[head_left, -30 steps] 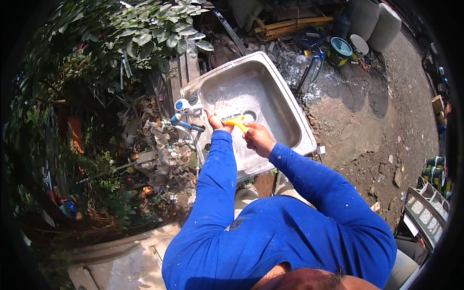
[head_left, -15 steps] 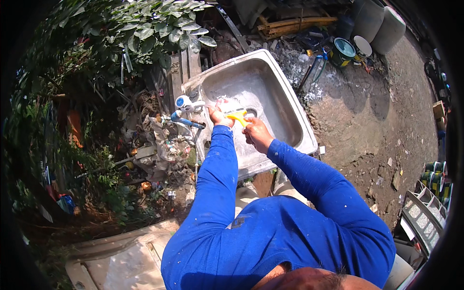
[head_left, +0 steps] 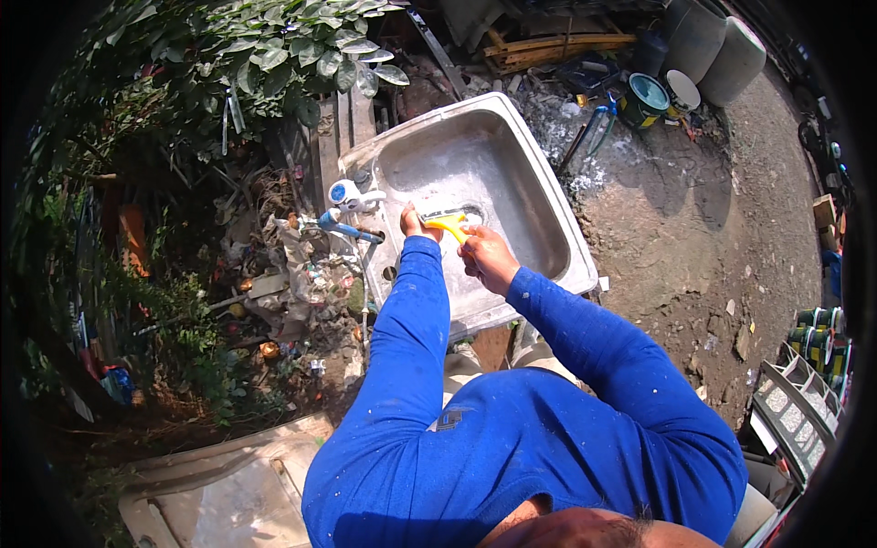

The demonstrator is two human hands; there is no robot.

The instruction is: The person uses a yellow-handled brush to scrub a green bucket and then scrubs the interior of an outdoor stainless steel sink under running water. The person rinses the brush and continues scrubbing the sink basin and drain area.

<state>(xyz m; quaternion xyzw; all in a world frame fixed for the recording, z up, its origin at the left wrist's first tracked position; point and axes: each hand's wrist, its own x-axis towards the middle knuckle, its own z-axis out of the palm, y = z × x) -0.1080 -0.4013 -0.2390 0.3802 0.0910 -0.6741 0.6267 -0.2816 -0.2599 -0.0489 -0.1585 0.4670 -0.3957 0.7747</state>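
My right hand [head_left: 489, 260] is closed round the handle of a yellow scraper [head_left: 448, 222], which has a wide flat head with a dark edge. The head points left, over the basin of a worn metal sink [head_left: 571, 205] near its drain. At the left end of the head is my left hand [head_left: 421, 225], its fingers drawn in against the tool and partly hidden under it. Left of that hand, a white tap with a blue top [head_left: 345, 194] stands on the sink's ledge beside a blue pipe [head_left: 345, 226].
Leafy branches [head_left: 274, 55] hang at the far left above a heap of rubbish [head_left: 292, 265]. On the dirt ground at the far right stand a dark bucket [head_left: 646, 96] and large grey jugs [head_left: 731, 59]. A pale panel [head_left: 237, 484] lies near left; a grey plastic crate [head_left: 795, 411] sits near right.
My left hand's fingers, spread toward the tap before, are now drawn in at the scraper's head. The scraper head shows flatter, its dark edge in sight. My right hand keeps its grip.
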